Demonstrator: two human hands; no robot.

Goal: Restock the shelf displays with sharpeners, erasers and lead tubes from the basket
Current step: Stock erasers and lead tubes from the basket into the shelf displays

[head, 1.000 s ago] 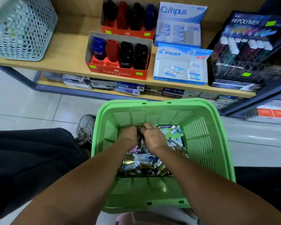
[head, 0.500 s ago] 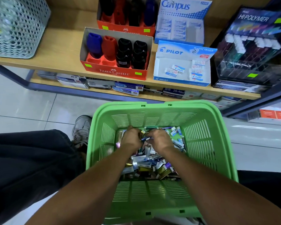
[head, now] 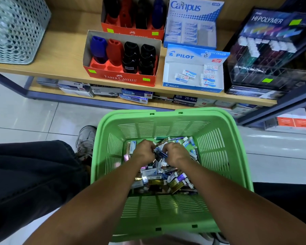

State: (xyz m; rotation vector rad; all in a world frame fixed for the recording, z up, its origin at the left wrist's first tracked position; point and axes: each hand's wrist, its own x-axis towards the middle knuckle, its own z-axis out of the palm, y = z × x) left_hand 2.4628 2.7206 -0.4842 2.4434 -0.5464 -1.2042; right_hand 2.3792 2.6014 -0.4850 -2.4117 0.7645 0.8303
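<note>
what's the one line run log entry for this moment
phase: picking | left hand: in green basket, fingers curled in stock | right hand: same, on a small blue item | pilot eraser box: part filled

Both hands down inside a green basket [head: 215, 144], among a heap of small packets [head: 162, 179]. Left hand [head: 145, 151] and right hand [head: 175, 152] close together, fingers curled into the heap; a small dark blue packet [head: 160, 153] between them, grip unclear. Beyond the basket, a wooden shelf [head: 64, 55]. On it, a red sharpener box [head: 120, 75] with blue, red and black sharpeners [head: 131, 55], a second such box [head: 131, 30] behind. Just right, a blue eraser box [head: 193, 85] with a few erasers [head: 189, 75]; behind it, another eraser box [head: 193, 23]. Far right, a dark lead-tube display [head: 272, 50]. Far left on the shelf, a pale mesh bin [head: 16, 29]. Left of the basket, a dark trouser leg [head: 34, 174] and a grey shoe [head: 86, 140] on tiled floor [head: 42, 117].
</note>
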